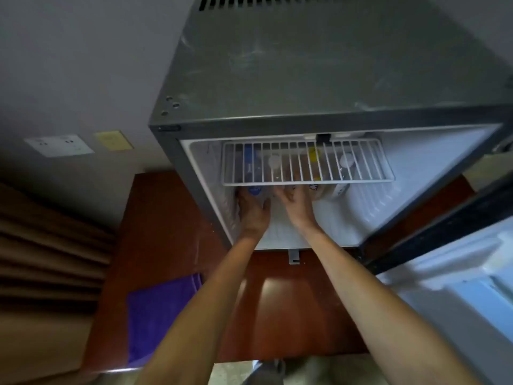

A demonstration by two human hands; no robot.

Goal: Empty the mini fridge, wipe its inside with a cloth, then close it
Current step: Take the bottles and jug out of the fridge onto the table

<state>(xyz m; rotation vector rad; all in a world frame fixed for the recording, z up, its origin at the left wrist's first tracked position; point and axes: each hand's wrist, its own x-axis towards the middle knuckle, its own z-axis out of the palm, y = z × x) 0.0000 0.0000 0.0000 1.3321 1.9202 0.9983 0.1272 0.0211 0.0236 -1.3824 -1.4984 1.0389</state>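
Head-camera view: both bare hands reach into the open grey metal mini fridge (319, 79) under its white wire shelf (306, 162), left hand (254, 211) wrapped around a clear blue-capped bottle (254, 191), right hand (297, 204) spread among other bottles, while a purple cloth (161, 309) lies on the reddish-brown table (277, 301).

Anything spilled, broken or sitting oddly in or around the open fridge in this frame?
Nothing stands out. The wire shelf sits level, bottles stand below it, and no spill shows on the fridge floor. The fridge top carries dusty smears. The purple cloth lies flat on the wooden surface. Both hands reach among the bottles.
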